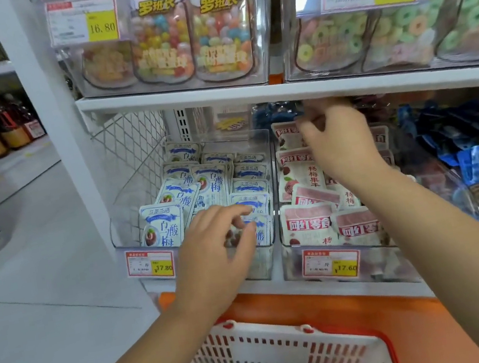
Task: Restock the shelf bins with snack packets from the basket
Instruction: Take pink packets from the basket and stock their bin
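Under the upper shelf edge (218, 99), right hand (340, 145) curls deep in the pink-packet bin (385, 267), hold unclear; left hand (214, 249) spreads loose fingers over blue packets (161, 226).

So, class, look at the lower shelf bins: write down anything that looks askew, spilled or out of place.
Nothing looks spilled or torn. The pink packets lie jumbled in their bin, at mixed angles. In the leftmost bin, the front blue-and-white packets lean sideways, while those behind stand in rows.
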`<state>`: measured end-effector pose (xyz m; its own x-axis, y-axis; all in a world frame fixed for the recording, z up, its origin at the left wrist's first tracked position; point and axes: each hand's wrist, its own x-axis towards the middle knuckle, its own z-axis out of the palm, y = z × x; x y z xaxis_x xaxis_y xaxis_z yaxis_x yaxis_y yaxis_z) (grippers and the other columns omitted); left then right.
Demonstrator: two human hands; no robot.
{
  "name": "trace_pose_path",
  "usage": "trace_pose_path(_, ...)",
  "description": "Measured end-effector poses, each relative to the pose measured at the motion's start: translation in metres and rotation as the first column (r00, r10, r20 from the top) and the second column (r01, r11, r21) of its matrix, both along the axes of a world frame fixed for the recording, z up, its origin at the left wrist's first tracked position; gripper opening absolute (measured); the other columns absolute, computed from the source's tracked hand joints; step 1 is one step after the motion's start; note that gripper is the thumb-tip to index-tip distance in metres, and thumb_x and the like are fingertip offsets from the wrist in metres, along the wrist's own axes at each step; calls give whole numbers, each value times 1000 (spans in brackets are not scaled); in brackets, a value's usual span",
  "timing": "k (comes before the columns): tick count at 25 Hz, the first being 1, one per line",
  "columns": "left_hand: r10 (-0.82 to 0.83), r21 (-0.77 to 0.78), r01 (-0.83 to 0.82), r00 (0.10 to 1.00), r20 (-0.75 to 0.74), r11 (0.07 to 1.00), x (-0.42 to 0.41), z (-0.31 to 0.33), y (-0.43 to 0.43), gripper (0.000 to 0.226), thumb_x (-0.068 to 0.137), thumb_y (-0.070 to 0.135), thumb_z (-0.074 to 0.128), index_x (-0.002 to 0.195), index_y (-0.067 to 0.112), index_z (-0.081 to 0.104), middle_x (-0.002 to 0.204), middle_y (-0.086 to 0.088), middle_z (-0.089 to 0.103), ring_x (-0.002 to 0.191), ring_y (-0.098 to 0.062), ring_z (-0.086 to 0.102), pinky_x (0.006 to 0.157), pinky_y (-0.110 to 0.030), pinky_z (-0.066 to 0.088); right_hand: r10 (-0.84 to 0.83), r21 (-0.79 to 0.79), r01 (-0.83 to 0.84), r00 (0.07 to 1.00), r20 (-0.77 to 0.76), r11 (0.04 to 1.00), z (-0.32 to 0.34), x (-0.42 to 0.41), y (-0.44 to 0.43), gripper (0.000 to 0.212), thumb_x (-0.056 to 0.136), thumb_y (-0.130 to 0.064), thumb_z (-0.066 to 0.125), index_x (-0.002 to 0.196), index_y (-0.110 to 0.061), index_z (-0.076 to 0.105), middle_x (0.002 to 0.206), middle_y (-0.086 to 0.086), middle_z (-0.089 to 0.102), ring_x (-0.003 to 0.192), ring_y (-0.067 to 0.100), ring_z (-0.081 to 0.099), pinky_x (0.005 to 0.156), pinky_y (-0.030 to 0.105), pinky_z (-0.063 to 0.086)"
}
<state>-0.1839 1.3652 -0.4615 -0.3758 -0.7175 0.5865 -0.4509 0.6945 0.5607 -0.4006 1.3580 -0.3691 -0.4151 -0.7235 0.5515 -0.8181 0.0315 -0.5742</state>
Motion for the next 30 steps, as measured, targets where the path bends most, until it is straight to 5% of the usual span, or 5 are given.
trace_pose_path(7, -30, 274, -107, 891, 453, 956, 87, -114, 27, 33, 93, 27, 56, 126, 30, 54, 116, 17, 54, 102, -6, 59, 80, -19, 43, 344, 36, -343, 928, -143, 939, -83, 63, 71, 21, 97, -13, 50, 109, -16, 67, 99, -4, 61, 75, -4, 45, 72, 20, 41)
trace_pose_path(13, -6, 702, -404, 864, 503, 587, 119, -248, 58, 54, 90, 37, 58, 139, 18, 46, 136, -2, 52, 128, -21, 49, 106, -28, 36, 718, 514, -541, 653, -241, 666, -216, 123, 109, 29, 93, -17, 49, 116, -21, 64, 110, -1, 65, 97, 17, 60, 80, 33, 55)
trace_pose_path(16, -15, 730, -490, 826, 564, 477, 119, -280, 61, 61, 88, 36, 63, 143, 19, 41, 139, -4, 51, 126, -22, 51, 108, -31, 39, 377, 771, -440, 883, 279, 461, -283, 141, 113, 34, 101, -22, 43, 133, -24, 53, 131, -1, 59, 106, 16, 59, 92, 30, 50)
trace_pose_path(19, -27, 736, -486, 826, 562, 471, 115, -294, 58, 63, 93, 30, 58, 149, 20, 32, 151, -4, 38, 136, -23, 41, 113, -32, 32, -240, 720, -536, 702, 670, 441, -332, 143, 109, 36, 99, -18, 48, 135, -16, 54, 118, 5, 62, 92, 16, 62, 74, 25, 52)
trace_pose_path(30, -256, 606, -495, 603, 755, 623, 115, -308, 80, 54, 102, 44, 25, 153, 41, 5, 164, 4, -1, 150, -28, 4, 119, -53, 13, -372, 698, -463, 613, 697, 546, -391, 191, 40, 24, 98, -28, 54, 119, -20, 63, 115, -2, 63, 79, 10, 53, 61, 17, 40)
